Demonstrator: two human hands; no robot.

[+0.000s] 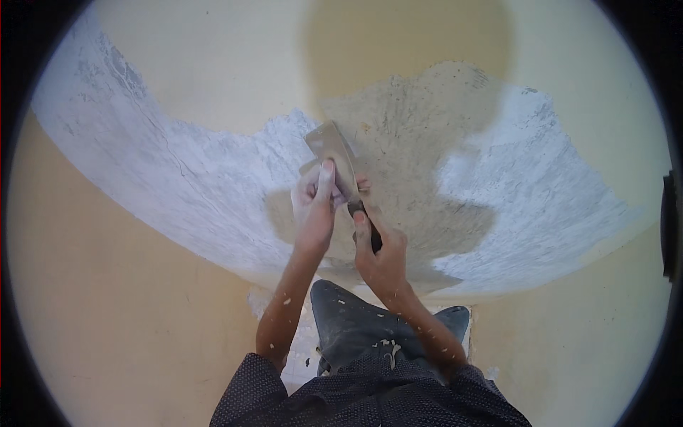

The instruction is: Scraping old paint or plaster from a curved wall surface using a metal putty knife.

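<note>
A scraper with a broad metal blade (337,152) and a dark handle (375,240) is held up before the wall. My right hand (381,256) grips the handle, its thumb lying along the top near the blade's neck. Dusted with pale powder, my left hand (316,205) presses its thumb on the blade's face, with the fingers curled behind. A pale flat edge shows behind the blade beside that thumb; what it belongs to is unclear. Behind both hands spreads a rough patch of bare grey-white plaster (411,155).
Cream paint (229,69) borders the patch along a ragged edge. A thin crack (171,152) runs down the plaster at left. Tan wall surfaces (122,299) flank me. Paint flakes (395,352) cling to my clothes and forearms. A dark object (668,227) sits at the right rim.
</note>
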